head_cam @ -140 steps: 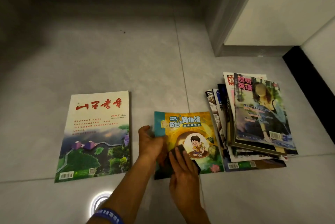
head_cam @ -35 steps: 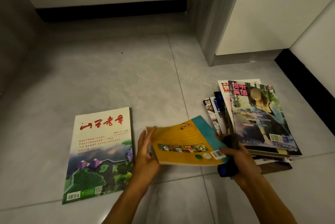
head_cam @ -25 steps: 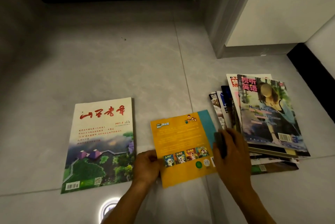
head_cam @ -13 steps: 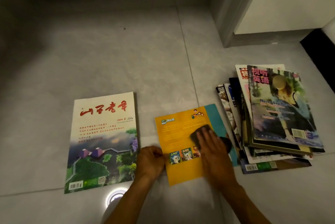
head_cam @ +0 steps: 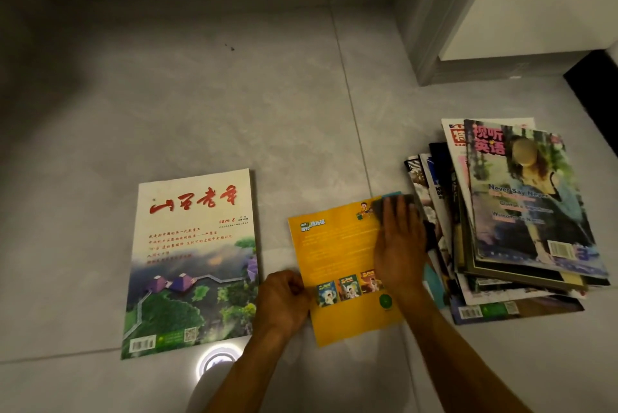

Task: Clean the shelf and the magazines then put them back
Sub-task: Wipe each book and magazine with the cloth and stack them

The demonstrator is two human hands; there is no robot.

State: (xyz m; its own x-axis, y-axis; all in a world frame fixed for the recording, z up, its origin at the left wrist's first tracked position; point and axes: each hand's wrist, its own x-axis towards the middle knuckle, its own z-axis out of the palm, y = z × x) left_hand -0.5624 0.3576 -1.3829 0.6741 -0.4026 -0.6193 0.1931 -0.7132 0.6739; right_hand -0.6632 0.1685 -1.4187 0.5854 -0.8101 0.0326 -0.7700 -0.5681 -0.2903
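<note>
- Risk no. 1: thin yellow magazine (head_cam: 341, 265) could skate on the glossy floor tile (head_cam: 200, 95) if the wiping push beats the anchor; only the left hand (head_cam: 284, 302) pins it, fingers curled down on the lower-left edge.
- Right hand (head_cam: 398, 245) lies flat, fingers straight & close together, pressing a dark cloth (head_cam: 394, 208) at the cover's top-right corner. Push further that way and, I'd say, the cloth nudges the magazine stack (head_cam: 521, 222) just beside it.
- That stack is fanned & uneven, slick covers, edges overhanging; a knock could slide the top ones off.
- Soft paper cover may crease w/ too much pressure near the corner.
- White-and-green magazine (head_cam: 194, 262) lies flat to the left, apart from the yellow one; looks stiffer, glossy.
- Cloth looks soft, crumpled; mostly hidden under the palm.
- Shelf: can't tell where it is.
</note>
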